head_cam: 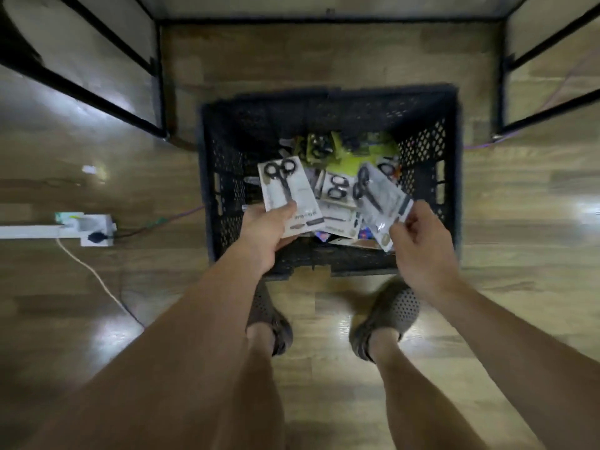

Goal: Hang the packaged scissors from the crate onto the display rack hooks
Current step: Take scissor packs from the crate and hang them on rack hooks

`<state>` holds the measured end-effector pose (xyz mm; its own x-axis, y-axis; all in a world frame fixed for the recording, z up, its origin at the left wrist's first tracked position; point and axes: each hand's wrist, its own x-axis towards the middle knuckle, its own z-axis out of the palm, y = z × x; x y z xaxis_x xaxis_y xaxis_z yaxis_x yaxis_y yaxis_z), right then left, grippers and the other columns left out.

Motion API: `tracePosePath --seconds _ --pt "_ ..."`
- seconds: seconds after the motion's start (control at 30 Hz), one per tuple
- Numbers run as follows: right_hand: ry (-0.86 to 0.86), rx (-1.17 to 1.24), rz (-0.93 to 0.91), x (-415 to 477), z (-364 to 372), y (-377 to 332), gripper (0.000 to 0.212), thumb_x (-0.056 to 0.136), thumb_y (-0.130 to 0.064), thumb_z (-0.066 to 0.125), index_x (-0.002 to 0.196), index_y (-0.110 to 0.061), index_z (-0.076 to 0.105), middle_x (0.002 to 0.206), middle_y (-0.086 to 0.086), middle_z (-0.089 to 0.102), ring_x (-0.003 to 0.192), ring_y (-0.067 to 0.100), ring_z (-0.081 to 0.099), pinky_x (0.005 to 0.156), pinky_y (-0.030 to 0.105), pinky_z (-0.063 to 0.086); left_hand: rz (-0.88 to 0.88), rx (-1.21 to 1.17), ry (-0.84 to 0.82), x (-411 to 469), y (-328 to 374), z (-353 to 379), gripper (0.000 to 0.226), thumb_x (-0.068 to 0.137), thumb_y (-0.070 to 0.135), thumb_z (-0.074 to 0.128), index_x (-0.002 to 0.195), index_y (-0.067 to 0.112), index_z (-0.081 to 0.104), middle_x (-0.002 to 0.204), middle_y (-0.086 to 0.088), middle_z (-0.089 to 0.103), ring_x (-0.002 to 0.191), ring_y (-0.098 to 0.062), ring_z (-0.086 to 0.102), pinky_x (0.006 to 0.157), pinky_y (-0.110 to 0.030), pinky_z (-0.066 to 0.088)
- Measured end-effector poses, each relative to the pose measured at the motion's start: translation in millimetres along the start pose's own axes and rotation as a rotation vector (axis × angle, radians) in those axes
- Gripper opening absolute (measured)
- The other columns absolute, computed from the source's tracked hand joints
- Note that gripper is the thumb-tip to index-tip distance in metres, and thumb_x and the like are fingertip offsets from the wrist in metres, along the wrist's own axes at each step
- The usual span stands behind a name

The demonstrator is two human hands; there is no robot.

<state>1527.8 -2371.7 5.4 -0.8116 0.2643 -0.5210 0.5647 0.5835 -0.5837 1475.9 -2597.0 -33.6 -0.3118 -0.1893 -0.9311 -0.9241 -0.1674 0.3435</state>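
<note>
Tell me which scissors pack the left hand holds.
The white-card pack in the left hand, nearly upright over the crate's left side; the right hand pinches the greyer, tilted one.

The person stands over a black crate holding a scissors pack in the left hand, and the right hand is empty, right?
Not quite: the right hand is not empty. The head view shows it pinching a second scissors pack over the black crate, while the left hand holds the first scissors pack.
</note>
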Motion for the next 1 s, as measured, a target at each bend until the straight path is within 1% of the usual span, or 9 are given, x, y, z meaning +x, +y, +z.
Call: tracePosePath --seconds 0.17,0.3,0.4,0.47,0.53,0.67,0.8,0.9,1.0 --pt "0.144 -0.037 -0.053 -92.4 -123.2 -122.2 0.016 0.096 -0.013 0.058 0.088 -0.013 0.044 0.063 0.005 0.049 0.061 0.031 0.047 0.054 0.037 0.033 0.155 0.048 -0.196 -183.6 85.4 -37.7 0.060 0.099 0.021 0.070 0.147 0.040 0.039 0.123 0.013 0.056 0.103 -0.013 0.064 0.100 -0.047 0.055" --pt "0.284 0.072 -0.204 -170.1 -217.3 -238.1 0.014 0.097 -0.010 0.057 0.093 -0.023 0.052 0.058 0.006 0.051 0.056 0.023 0.046 0.053 0.045 0.042 0.281 0.167 -0.370 -330.7 150.9 -68.7 0.033 0.104 0.030 0.060 0.135 0.041 0.062 0.135 0.010 0.063 0.108 -0.009 0.062 0.105 -0.041 0.048" --pt "0.396 0.219 -0.323 -224.2 -276.5 -306.5 0.015 0.102 -0.019 0.056 0.101 -0.034 0.058 0.057 0.000 0.050 0.050 0.016 0.042 0.050 0.035 0.036 0.386 0.118 -0.590 -423.3 186.9 -88.2 0.047 0.095 0.037 0.060 0.142 0.036 0.056 0.147 0.010 0.058 0.131 -0.009 0.054 0.118 -0.046 0.038" --pt "0.471 0.301 -0.449 -254.4 -312.1 -346.1 0.010 0.104 -0.021 0.057 0.107 -0.030 0.060 0.059 -0.012 0.051 0.051 0.010 0.042 0.050 0.022 0.033 0.482 0.042 -0.778 -477.3 205.2 -99.7 0.071 0.076 0.042 0.069 0.144 0.030 0.051 0.147 0.010 0.059 0.136 -0.008 0.052 0.116 -0.039 0.039" --pt "0.533 0.376 -0.541 -283.4 -343.2 -371.6 0.011 0.103 -0.019 0.057 0.106 -0.027 0.064 0.067 -0.015 0.061 0.056 0.009 0.050 0.051 0.018 0.036 0.613 0.080 -0.818 -525.0 215.1 -103.8 0.062 0.081 0.028 0.067 0.142 0.026 0.053 0.138 0.009 0.066 0.131 -0.010 0.059 0.108 -0.034 0.047" --pt "0.591 0.445 -0.694 -328.0 -393.6 -402.4 0.017 0.105 -0.022 0.053 0.107 -0.033 0.066 0.079 -0.017 0.068 0.062 0.005 0.055 0.055 0.021 0.039 0.841 0.122 -0.618 -596.1 224.8 -99.0 0.035 0.096 0.033 0.072 0.130 0.022 0.068 0.125 -0.009 0.074 0.121 -0.031 0.067 0.108 -0.052 0.048" --pt "0.622 0.495 -0.819 -354.5 -436.4 -410.9 0.023 0.106 -0.018 0.050 0.096 -0.034 0.062 0.074 -0.012 0.064 0.057 0.005 0.050 0.051 0.019 0.035 1.126 0.426 -0.172 -648.0 237.0 -99.6 0.045 0.097 0.062 0.054 0.114 0.025 0.075 0.076 0.004 0.078 0.069 -0.012 0.073 0.068 -0.031 0.060" --pt "0.451 0.344 -0.885 -355.9 -471.6 -407.5 0.034 0.106 -0.007 0.047 0.094 -0.032 0.066 0.074 -0.020 0.065 0.060 0.003 0.053 0.054 0.014 0.034 1.251 0.629 0.168 -674.6 235.2 -99.9 0.054 0.088 0.078 0.043 0.105 0.039 0.076 0.088 0.016 0.076 0.077 -0.008 0.072 0.068 -0.036 0.060" --pt "0.246 0.277 -0.906 -351.9 -498.4 -400.8 0.044 0.106 -0.005 0.046 0.091 -0.041 0.067 0.082 -0.023 0.066 0.071 0.001 0.059 0.059 0.010 0.039 1.312 0.478 0.333 -708.9 223.4 -81.0 0.039 0.097 0.058 0.053 0.090 0.026 0.074 0.096 0.003 0.068 0.085 -0.013 0.068 0.067 -0.032 0.054"
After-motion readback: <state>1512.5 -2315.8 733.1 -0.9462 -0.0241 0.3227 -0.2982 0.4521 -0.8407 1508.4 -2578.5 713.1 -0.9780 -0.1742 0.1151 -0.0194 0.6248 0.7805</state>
